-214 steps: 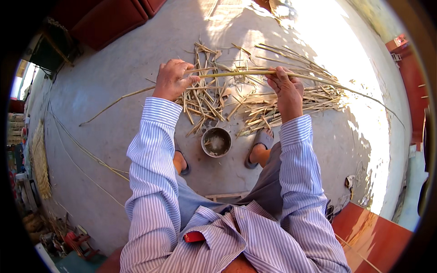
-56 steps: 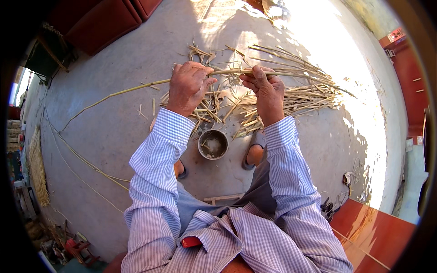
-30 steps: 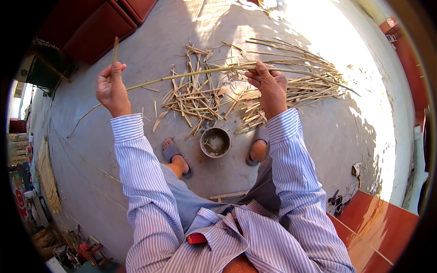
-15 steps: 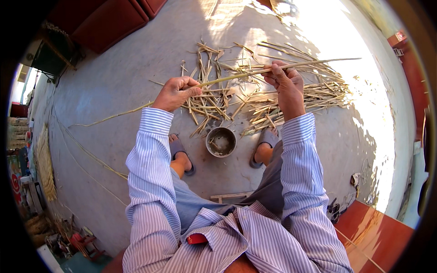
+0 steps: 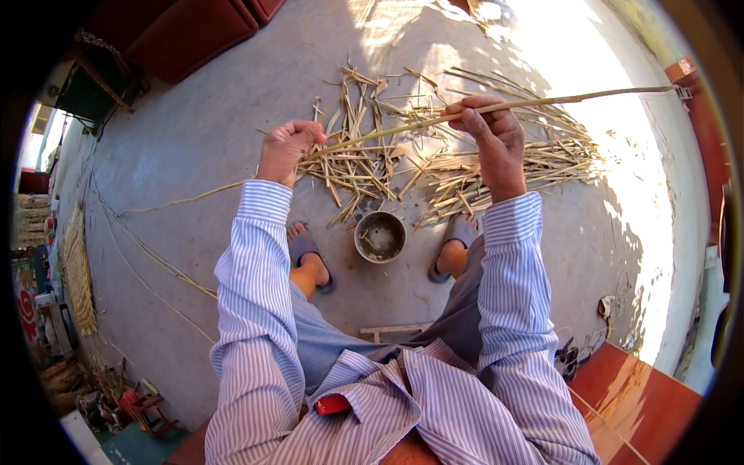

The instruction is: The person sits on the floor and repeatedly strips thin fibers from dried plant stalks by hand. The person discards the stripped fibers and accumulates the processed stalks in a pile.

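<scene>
Stalk held aslant between two hands above the floor, its right end rising toward the far right.
The right hand pinches the long stalk between thumb and fingers; the left hand is curled beside it, fingertips drawn together, though whether they grip it cannot be told. Compared with half a second earlier, the stalk's right end reaches farther right, over the sunlit floor; more length appears to lie beyond the right hand, leaving the part between the hands within easy reach of both. Below lie loose scraps and, to the right, flat dry strips; a round bowl stands nearer, between the feet.
</scene>
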Demonstrator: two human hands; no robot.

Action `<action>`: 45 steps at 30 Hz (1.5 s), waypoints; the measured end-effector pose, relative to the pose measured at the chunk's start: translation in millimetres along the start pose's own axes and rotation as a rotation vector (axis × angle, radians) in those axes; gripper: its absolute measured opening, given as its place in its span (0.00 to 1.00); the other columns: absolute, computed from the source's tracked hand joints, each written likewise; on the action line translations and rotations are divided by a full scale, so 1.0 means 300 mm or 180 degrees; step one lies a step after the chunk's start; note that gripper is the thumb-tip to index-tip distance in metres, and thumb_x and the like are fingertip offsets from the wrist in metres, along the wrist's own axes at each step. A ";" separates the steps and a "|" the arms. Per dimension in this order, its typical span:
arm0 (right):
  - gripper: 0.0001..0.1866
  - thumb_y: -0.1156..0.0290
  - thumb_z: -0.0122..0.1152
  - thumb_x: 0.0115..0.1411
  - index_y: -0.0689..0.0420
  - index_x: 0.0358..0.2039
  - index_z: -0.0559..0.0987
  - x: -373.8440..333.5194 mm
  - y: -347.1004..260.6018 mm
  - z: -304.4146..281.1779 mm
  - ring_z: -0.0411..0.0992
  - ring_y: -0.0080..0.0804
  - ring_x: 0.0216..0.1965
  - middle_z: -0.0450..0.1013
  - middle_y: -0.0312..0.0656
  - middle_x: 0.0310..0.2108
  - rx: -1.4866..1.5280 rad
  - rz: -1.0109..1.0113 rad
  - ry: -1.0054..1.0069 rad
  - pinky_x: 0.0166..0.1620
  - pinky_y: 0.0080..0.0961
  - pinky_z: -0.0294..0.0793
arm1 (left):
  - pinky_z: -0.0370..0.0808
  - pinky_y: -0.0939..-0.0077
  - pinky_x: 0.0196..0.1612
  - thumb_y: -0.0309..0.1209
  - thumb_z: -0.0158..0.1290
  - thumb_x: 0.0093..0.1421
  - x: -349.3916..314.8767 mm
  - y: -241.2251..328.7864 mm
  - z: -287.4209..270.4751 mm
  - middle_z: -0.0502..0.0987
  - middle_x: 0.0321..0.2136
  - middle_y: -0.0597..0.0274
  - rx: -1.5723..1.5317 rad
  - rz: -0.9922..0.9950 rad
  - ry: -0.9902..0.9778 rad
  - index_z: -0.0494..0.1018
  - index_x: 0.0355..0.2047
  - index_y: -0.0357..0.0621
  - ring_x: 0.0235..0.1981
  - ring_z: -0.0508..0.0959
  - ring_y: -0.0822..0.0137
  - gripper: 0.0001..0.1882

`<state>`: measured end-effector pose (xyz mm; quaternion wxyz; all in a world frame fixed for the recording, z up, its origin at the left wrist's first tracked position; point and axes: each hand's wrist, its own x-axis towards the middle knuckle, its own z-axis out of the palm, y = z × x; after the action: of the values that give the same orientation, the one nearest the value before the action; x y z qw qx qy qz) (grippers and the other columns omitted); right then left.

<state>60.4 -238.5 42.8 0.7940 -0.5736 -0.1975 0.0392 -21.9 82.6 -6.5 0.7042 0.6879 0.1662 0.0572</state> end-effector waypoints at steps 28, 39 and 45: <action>0.13 0.64 0.57 0.64 0.64 0.39 0.75 -0.020 0.069 0.108 0.78 0.31 0.36 0.78 0.46 0.36 0.0973 0.1218 0.0308 0.38 0.19 0.80 | 0.63 0.69 0.39 0.41 0.64 0.49 -0.109 0.163 0.205 0.79 0.25 0.65 0.3221 0.2513 -0.0202 0.78 0.30 0.44 0.31 0.75 0.65 0.15; 0.14 0.64 0.58 0.64 0.64 0.38 0.76 -0.028 0.023 0.132 0.79 0.30 0.34 0.78 0.45 0.34 0.0260 0.1010 0.0309 0.37 0.21 0.79 | 0.73 0.81 0.30 0.31 0.62 0.56 -0.078 0.044 0.249 0.80 0.25 0.64 0.0919 0.0853 -0.0536 0.78 0.34 0.37 0.26 0.76 0.77 0.10; 0.13 0.66 0.57 0.64 0.65 0.38 0.75 -0.020 0.056 0.058 0.79 0.31 0.33 0.78 0.45 0.33 0.0064 0.1006 0.0537 0.37 0.22 0.79 | 0.73 0.84 0.34 0.35 0.62 0.56 -0.036 0.172 0.134 0.80 0.27 0.60 -0.0327 0.0987 0.0924 0.75 0.34 0.37 0.30 0.77 0.75 0.13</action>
<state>51.4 -218.9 30.2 0.7974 -0.5907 -0.0372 0.1172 -11.7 43.6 46.2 0.6898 0.6529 0.1549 0.2717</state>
